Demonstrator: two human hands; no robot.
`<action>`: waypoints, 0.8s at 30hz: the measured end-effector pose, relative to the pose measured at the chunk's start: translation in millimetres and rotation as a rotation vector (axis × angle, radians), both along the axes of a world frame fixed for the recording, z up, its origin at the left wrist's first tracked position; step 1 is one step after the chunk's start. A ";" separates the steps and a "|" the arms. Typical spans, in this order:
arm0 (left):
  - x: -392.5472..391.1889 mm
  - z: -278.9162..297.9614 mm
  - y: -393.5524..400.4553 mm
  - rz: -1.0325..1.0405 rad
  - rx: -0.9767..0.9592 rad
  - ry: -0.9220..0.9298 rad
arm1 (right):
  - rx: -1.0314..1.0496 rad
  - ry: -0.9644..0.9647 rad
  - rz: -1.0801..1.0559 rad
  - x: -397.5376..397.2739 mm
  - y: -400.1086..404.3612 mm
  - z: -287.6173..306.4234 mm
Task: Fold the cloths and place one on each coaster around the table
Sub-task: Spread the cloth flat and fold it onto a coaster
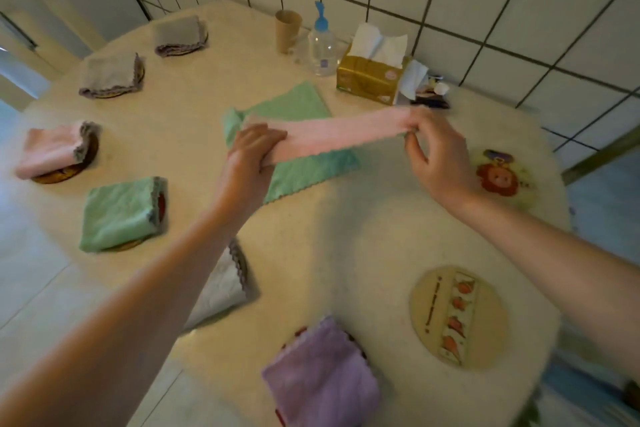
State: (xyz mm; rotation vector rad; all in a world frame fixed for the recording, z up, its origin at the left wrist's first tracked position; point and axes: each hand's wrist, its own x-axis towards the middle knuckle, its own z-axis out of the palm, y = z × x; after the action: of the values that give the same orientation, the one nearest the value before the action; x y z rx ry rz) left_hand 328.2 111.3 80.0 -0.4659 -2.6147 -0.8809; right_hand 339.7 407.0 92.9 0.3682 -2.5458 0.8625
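A pink cloth (341,133), folded into a long strip, is stretched between my hands above the table. My left hand (251,149) grips its left end and my right hand (434,152) pinches its right end. Under the strip a green cloth (304,166) lies flat and unfolded. Folded cloths rest on coasters around the rim: two grey ones (180,33) (109,74), a pink one (52,147), a green one (119,213), a white one (221,282) partly hidden by my left forearm, and a purple one (322,380). Two coasters are bare: a carrot-patterned one (459,317) and a lion-patterned one (498,177).
At the back of the round table (346,243), against the tiled wall, stand a brown paper cup (286,30), a clear pump bottle (322,45) with a blue top, a gold tissue box (374,74) and some small clutter (429,94). Floor lies to the left.
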 end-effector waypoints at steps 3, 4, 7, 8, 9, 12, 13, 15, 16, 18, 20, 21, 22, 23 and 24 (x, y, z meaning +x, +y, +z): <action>69.6 -45.3 25.9 -0.107 -0.079 -0.139 | 0.084 -0.202 0.040 74.4 39.8 -34.1; 91.5 -59.7 33.6 -0.142 -0.102 -0.211 | 0.103 -0.285 0.055 98.4 49.2 -46.4; 152.9 -98.7 51.2 -0.273 -0.190 -0.412 | 0.181 -0.489 0.083 163.3 70.2 -81.6; 167.0 -110.2 53.8 -0.316 -0.236 -0.444 | 0.222 -0.532 0.097 180.2 74.5 -92.9; 178.1 -118.1 55.2 -0.324 -0.266 -0.466 | 0.256 -0.575 0.115 195.5 78.0 -103.0; 192.4 -118.6 54.9 -0.226 -0.244 -0.547 | 0.303 -0.646 0.162 224.9 85.0 -120.2; 193.5 -116.8 51.5 -0.205 -0.255 -0.553 | 0.298 -0.644 0.166 227.8 86.9 -121.0; 192.4 -109.6 45.6 -0.177 -0.246 -0.566 | 0.256 -0.633 0.156 224.6 90.4 -118.6; 190.7 -106.0 43.6 -0.163 -0.219 -0.553 | 0.236 -0.626 0.147 219.7 91.6 -116.6; 184.1 -96.8 39.8 -0.090 -0.142 -0.564 | 0.184 -0.614 0.112 206.2 93.6 -111.1; 171.1 -91.9 35.7 0.017 -0.059 -0.621 | 0.109 -0.609 0.042 187.6 95.5 -105.0; 163.1 -90.2 33.9 0.070 0.009 -0.657 | 0.054 -0.612 0.000 177.2 95.5 -100.9; 154.1 -88.1 32.9 0.113 0.119 -0.683 | -0.020 -0.613 -0.035 166.0 94.7 -96.0; 146.9 -86.5 32.3 0.167 0.232 -0.698 | -0.090 -0.600 -0.060 156.6 93.2 -91.3; 133.6 -85.4 33.0 0.223 0.330 -0.700 | -0.145 -0.576 -0.083 140.6 90.9 -88.3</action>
State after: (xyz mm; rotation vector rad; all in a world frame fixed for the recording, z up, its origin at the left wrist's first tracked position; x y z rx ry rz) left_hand 461.8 144.3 -5.4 0.2746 -2.9254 -1.5773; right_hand 480.3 497.9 4.6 -0.0453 -2.9552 1.2568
